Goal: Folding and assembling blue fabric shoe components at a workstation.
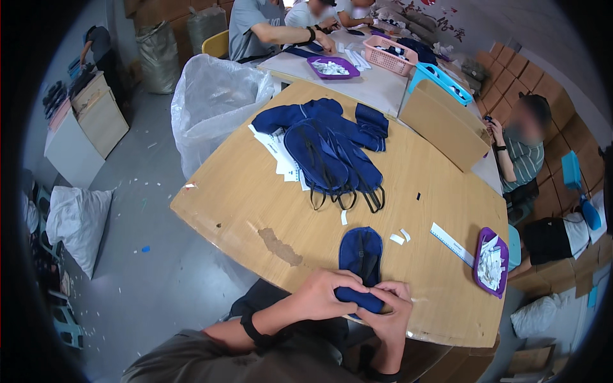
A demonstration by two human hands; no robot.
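Observation:
Near the table's front edge I grip a navy blue fabric piece (355, 297), its near part folded or rolled. My left hand (322, 292) pinches it from the left, and my right hand (391, 307) holds its right side, thumbs close together. Just beyond my fingers lies a flat, round-ended navy fabric piece (350, 250) with a black strap along its middle. Whether it is joined to the part in my hands cannot be told. Farther off sits a pile of similar navy pieces (319, 150) with black straps, partly over white printed strips (276, 152).
A purple basket of white slips (490, 268) stands at the right edge, near a white ruler-like strip (452, 244). Beyond are a cardboard box (444, 124), a blue basket (447, 83) and a pink basket (388, 56). A clear plastic bag (214, 108) stands left; several people sit around.

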